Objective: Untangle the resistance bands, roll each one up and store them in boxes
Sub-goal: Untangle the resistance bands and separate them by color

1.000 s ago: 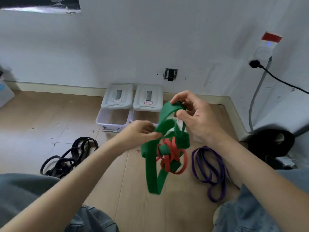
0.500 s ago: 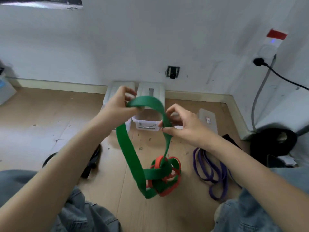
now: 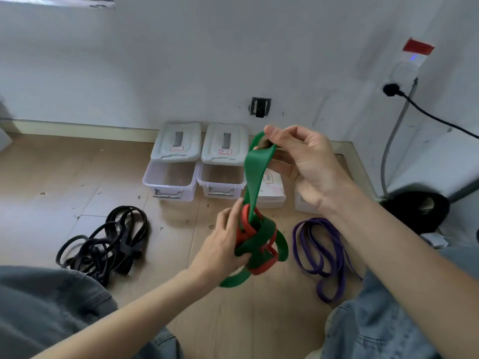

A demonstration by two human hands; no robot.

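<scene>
The right hand (image 3: 308, 164) pinches the green band (image 3: 255, 177) taut above the boxes (image 3: 171, 187), seemingly to expose the knot, while the left hand (image 3: 223, 244) grips the red band (image 3: 246, 226) tangle.

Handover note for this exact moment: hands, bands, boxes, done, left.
Right hand pinches the green band's top loop, held up. Left hand grips the knot where green and red band tangle.
Black bands in a tangle on the floor at left; purple band loose at right.
Two open boxes by the wall, nothing visible inside.
Done: nothing stored. Left: all untangling, rolling, boxing.
</scene>
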